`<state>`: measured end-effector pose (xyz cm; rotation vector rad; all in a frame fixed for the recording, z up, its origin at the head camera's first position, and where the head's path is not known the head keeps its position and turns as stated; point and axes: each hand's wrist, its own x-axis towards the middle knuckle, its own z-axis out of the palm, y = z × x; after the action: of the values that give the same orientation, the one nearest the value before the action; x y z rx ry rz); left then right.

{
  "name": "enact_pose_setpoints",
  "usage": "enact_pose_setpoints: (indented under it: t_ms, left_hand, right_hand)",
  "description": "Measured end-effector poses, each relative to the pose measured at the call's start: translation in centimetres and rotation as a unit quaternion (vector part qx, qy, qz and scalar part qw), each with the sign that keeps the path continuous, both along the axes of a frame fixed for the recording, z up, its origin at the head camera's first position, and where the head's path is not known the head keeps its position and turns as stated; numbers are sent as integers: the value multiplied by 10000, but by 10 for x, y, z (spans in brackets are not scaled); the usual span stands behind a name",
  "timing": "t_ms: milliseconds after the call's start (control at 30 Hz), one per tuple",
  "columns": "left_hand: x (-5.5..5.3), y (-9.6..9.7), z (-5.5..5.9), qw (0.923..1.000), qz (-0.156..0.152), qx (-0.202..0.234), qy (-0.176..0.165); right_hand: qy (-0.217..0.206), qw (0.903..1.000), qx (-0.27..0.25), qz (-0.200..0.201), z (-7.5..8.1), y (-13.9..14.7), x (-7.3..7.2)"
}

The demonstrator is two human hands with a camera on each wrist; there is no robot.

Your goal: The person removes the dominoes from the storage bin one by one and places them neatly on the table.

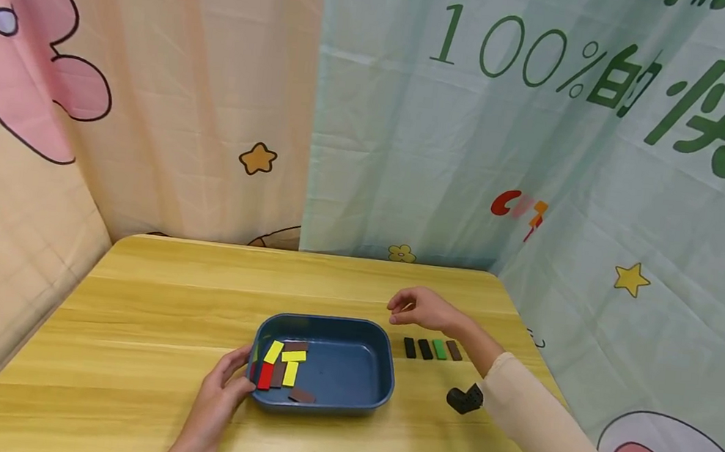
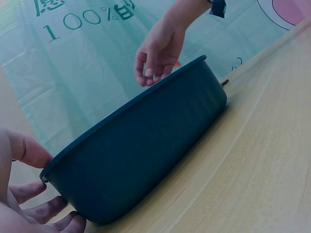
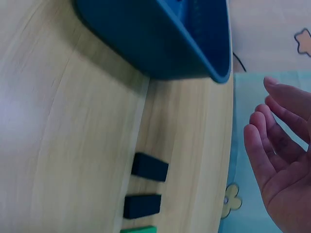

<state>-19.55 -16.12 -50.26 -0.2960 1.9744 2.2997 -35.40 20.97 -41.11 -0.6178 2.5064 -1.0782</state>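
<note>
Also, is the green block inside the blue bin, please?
No, the green block lies on the wooden table, outside the blue bin.

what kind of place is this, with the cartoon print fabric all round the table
Probably a screened-off indoor corner: cartoon-printed fabric hangs around a wooden table, where a blue tray holds small coloured blocks.

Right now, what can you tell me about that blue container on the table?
The blue container is an open-topped tub, a rounded rectangle, apparently plastic, with smooth, plain outer walls and a narrow rim. It sits upright on the wooden table. Red, yellow and brown blocks lie inside toward its left end, leaving the right part bare. The left hand holds it at that left end.
</note>
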Motion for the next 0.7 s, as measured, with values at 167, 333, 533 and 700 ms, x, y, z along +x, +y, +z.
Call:
enact_pose_setpoints:
  t_ms: [167,333,533,700]
  left_hand:
    - [-1,-1,1,10000,-14,-21,13]
    - [-1,-1,0,10000,-36,-42,-38]
    - [0,0,0,10000,-23,-42,-13]
    - [0,-1,0,10000,-12,-30,31]
  right_hand:
    - [-99,9994,52,337,6,-20,-1]
    - [-177,9970,165,732,12,-33,-1]
    - [-165,9910,549,1213,19,-51,-1]
    - [-178,9842,706,1612,20,-67,-1]
